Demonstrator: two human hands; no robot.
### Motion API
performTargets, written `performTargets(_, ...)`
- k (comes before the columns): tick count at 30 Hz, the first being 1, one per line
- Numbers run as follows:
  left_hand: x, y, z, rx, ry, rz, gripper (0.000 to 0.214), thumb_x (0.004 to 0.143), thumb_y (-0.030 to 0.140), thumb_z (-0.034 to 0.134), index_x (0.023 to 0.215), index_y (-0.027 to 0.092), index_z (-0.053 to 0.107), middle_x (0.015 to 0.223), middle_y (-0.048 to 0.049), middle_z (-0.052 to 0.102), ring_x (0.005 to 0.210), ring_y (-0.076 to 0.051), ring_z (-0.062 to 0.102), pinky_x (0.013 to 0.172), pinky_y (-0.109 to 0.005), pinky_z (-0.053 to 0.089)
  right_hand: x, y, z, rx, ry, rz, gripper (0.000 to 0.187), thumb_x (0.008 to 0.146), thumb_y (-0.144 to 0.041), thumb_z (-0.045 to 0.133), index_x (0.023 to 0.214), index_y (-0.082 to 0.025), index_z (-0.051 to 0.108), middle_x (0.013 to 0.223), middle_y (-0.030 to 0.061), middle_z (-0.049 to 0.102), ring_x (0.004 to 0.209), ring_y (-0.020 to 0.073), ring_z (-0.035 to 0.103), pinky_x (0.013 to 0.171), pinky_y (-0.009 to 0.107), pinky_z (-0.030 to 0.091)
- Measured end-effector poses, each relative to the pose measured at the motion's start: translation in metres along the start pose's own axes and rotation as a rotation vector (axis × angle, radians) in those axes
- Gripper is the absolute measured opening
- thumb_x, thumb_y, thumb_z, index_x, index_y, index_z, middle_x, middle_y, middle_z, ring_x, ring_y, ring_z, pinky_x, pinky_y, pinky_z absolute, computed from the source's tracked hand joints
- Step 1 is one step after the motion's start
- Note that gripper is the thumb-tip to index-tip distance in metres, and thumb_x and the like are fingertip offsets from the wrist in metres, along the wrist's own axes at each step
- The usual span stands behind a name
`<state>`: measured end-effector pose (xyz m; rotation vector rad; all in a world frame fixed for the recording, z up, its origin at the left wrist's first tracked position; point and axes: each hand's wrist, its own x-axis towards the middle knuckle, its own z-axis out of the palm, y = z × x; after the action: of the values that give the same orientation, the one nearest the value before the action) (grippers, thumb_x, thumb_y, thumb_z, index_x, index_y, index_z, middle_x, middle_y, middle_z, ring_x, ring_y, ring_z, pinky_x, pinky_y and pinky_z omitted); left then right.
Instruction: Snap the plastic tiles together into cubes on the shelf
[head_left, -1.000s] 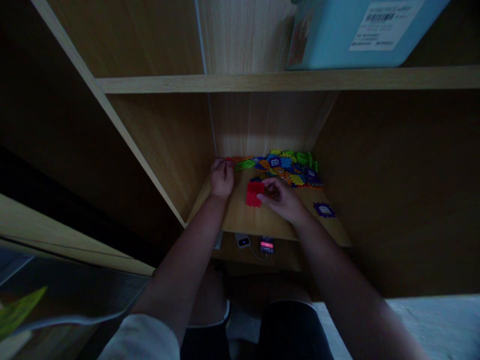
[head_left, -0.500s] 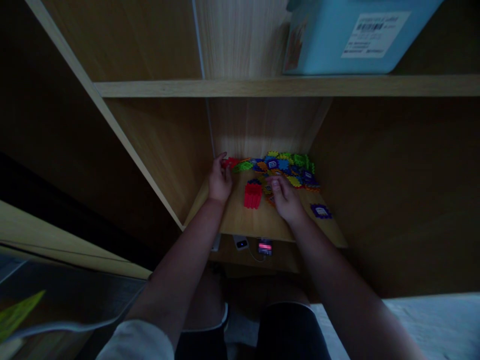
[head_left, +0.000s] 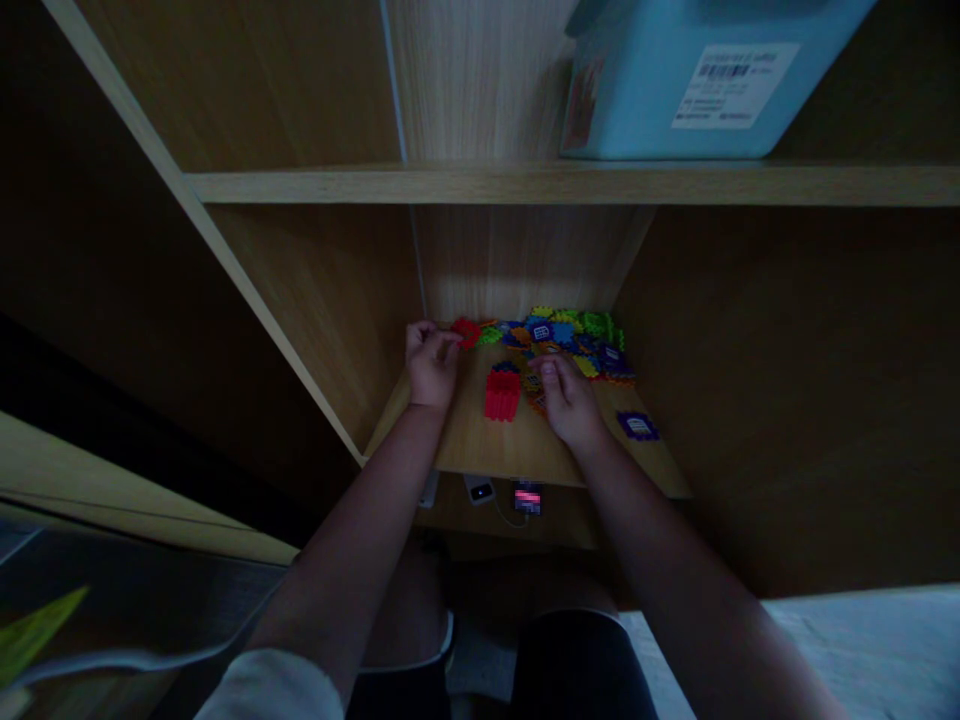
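My left hand (head_left: pixel 433 368) is at the left rear of the small wooden shelf board, thumb and fingers closed in a pinch at the near edge of a red toothed building piece (head_left: pixel 466 333). My right hand (head_left: pixel 568 398) is at the front of the pile of coloured toothed building pieces (head_left: pixel 577 340), its thumb pressed towards the curled fingers. Whatever may be between those fingers is too dark and small to make out. Between my hands stands a red box-shaped block (head_left: pixel 502 396) with ridged sides, a dark blue piece (head_left: pixel 506 367) just behind it.
A purple window piece (head_left: pixel 637 425) lies at the right of the shelf board (head_left: pixel 480 450). Wooden cabinet walls close in both sides. A light blue bin (head_left: pixel 675 100) stands on the shelf above (head_left: pixel 480 185). Below are a lit phone (head_left: pixel 527 497) and a white device (head_left: pixel 479 489).
My left hand has drawn back slightly towards me and its fingers have closed into a pinch. More of the red piece shows beside it. My right hand stays nearly where it was.
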<state>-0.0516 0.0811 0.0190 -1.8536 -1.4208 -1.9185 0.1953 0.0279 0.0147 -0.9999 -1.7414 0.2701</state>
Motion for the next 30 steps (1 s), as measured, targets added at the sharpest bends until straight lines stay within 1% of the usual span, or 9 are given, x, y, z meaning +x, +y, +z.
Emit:
performTargets(3,-0.002,0.000,0.000,-0.030,-0.075,0.037,0.014,0.096,0.021,0.064,0.090,0.024,0.076,0.096,-0.0047,0.065,0.090,-0.019,0.066,0.081,-0.034,0.057,0.000,0.000,0.001,0.004,-0.002,0.004,0.045,0.111,-0.057,0.035,0.110,-0.028,0.069,0.111,0.0096,0.072,0.109,0.0291,0.068,0.100,0.048,0.054)
performTargets(5,-0.002,0.000,-0.001,-0.030,-0.100,0.066,0.013,0.097,0.023,0.065,0.094,0.025,0.077,0.094,-0.0047,0.070,0.090,-0.020,0.068,0.084,-0.036,0.057,0.000,0.000,0.001,0.002,0.001,0.006,0.045,0.111,-0.058,0.035,0.109,-0.028,0.069,0.111,0.0092,0.072,0.108,0.0289,0.068,0.099,0.048,0.054)
performTargets(10,-0.001,0.001,-0.005,0.024,-0.082,0.096,0.013,0.094,0.024,0.071,0.104,0.028,0.079,0.100,-0.0041,0.080,0.096,-0.024,0.073,0.097,-0.045,0.055,-0.001,0.001,0.001,-0.003,-0.002,-0.013,0.043,0.112,-0.056,0.035,0.109,-0.029,0.068,0.111,0.0089,0.072,0.109,0.0283,0.068,0.100,0.047,0.054)
performTargets(14,-0.001,0.002,-0.004,-0.084,-0.103,0.115,0.020,0.093,0.018,0.069,0.107,0.028,0.080,0.105,-0.0042,0.081,0.099,-0.023,0.074,0.097,-0.044,0.057,-0.001,0.000,0.001,-0.018,-0.009,-0.025,0.042,0.111,-0.056,0.036,0.110,-0.028,0.068,0.110,0.0089,0.071,0.108,0.0281,0.068,0.099,0.047,0.054)
performTargets(19,-0.001,0.008,-0.003,-0.159,-0.176,0.095,0.028,0.091,0.012,0.065,0.108,0.028,0.080,0.109,-0.0037,0.081,0.106,-0.022,0.074,0.099,-0.043,0.058,0.000,-0.008,0.001,-0.037,0.006,-0.063,0.028,0.108,-0.051,0.050,0.117,-0.030,0.067,0.110,0.0088,0.071,0.109,0.0297,0.066,0.099,0.049,0.055)
performTargets(22,-0.001,0.014,-0.006,-0.135,-0.170,0.091,0.029,0.092,0.012,0.063,0.109,0.028,0.080,0.111,-0.0037,0.081,0.107,-0.022,0.074,0.100,-0.044,0.058,0.000,-0.013,0.000,-0.089,0.013,-0.120,0.026,0.106,-0.046,0.055,0.123,-0.031,0.066,0.118,0.0097,0.072,0.116,0.0321,0.064,0.104,0.053,0.052)
performTargets(25,-0.001,0.019,-0.009,-0.108,-0.130,0.101,0.029,0.092,0.013,0.062,0.111,0.027,0.079,0.112,-0.0042,0.081,0.108,-0.023,0.074,0.100,-0.045,0.057,0.000,-0.018,-0.001,-0.124,0.020,-0.161,0.026,0.105,-0.042,0.057,0.128,-0.033,0.066,0.125,0.0092,0.072,0.120,0.0329,0.063,0.108,0.055,0.050)
performTargets(27,-0.001,0.023,-0.011,-0.105,-0.123,0.146,0.029,0.092,0.014,0.061,0.111,0.027,0.078,0.112,-0.0041,0.081,0.108,-0.023,0.073,0.101,-0.045,0.056,0.000,-0.021,-0.002,-0.135,0.045,-0.187,0.027,0.105,-0.041,0.058,0.130,-0.033,0.066,0.126,0.0088,0.072,0.120,0.0325,0.064,0.108,0.055,0.050)
performTargets(30,0.000,0.030,-0.011,-0.104,-0.170,0.269,0.023,0.094,0.018,0.061,0.109,0.026,0.077,0.112,-0.0038,0.081,0.108,-0.023,0.072,0.102,-0.045,0.054,0.001,-0.023,-0.002,-0.150,0.082,-0.221,0.033,0.105,-0.041,0.060,0.135,-0.030,0.065,0.126,0.0086,0.073,0.119,0.0316,0.064,0.106,0.054,0.051)
